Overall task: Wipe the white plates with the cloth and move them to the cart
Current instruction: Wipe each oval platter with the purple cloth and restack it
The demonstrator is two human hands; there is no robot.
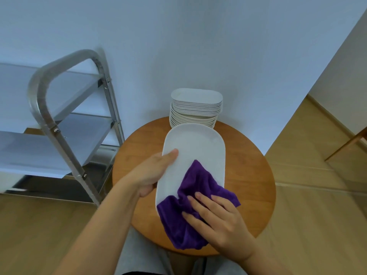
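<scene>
While we look down from the head camera, we see 1 oblong white plate (195, 155) held at the centre of the frame above a round wooden worktop (248, 165). Our left hand (153, 171) grips the plate's left edge, thumb lying on the upper face near the rim and the other fingers hidden beneath it. Our right hand (216, 219), at the lower centre, lies with fingers spread and nearly straight on a purple cloth (190, 205), pressing it against the near end of the plate. This cloth is bunched; 1 corner reaches up onto the middle of the plate, another pokes out to the right past the fingers, and its lower fold hangs below the plate's near edge.

Behind the held plate, at the far edge of the worktop and close to the pale wall (198, 46), stands a stack of white plates (195, 108) of the same oblong shape. We cannot count them reliably.

At the left of the frame stands a metal cart (49, 124) with a curved tubular handle and at least 2 flat shelves, just beside the worktop. Pale wooden floor (307, 215) fills the right and lower left of the frame.
</scene>
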